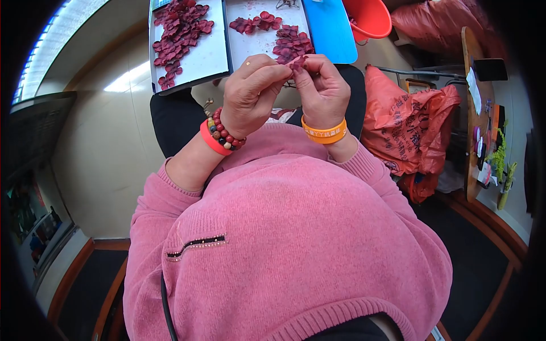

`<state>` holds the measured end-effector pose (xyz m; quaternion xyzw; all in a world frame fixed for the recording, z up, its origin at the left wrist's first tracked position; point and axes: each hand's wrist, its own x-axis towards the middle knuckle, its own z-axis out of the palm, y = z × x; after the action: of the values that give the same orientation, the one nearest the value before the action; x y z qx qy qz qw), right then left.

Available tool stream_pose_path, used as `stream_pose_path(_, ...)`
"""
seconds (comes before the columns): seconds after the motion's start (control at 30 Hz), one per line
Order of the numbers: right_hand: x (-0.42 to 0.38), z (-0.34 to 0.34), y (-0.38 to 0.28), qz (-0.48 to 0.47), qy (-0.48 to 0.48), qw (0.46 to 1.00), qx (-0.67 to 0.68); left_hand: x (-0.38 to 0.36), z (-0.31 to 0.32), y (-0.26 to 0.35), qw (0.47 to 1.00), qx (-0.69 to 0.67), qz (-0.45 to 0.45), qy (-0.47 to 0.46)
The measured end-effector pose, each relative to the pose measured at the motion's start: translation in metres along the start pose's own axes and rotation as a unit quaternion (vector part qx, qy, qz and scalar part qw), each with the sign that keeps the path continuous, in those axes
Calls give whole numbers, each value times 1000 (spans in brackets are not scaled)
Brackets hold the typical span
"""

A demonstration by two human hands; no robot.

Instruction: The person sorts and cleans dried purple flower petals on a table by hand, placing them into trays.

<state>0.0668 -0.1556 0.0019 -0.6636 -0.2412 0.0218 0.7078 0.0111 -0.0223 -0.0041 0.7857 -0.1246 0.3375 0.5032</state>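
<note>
Above my lap, both hands meet at a small dark red artificial flower piece (297, 63). My left hand (256, 88), with a bead bracelet and a red band at its wrist, is closed, its thumb and forefinger pinching at the piece's left side. From the other side my right hand (323, 91), wearing an orange wristband, pinches the same piece between thumb and fingers. Just beyond them, a pile of dark red petals (293, 43) lies on a white tray (244, 45). More petals (181, 40) spread across the white board to the left.
A blue panel (330, 31) adjoins the tray's right side, with a red bucket (369, 17) beyond it. Large red plastic bags (406, 122) stand on the right. Near the right edge is a wooden table (471, 113) holding a green plant (503, 165) and small items.
</note>
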Motion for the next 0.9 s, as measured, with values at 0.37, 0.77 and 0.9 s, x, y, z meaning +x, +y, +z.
stream_pose_path(0.37,-1,3,-4,63,-26,994,86,-6,1,7,999,15,-8,35)
stream_pose_path(0.77,-3,-2,-15,146,-17,957,252,-2,5,22,998,33,23,55)
stream_pose_path(0.9,-3,-3,-9,218,-19,908,358,1,7,16,979,161,124,25)
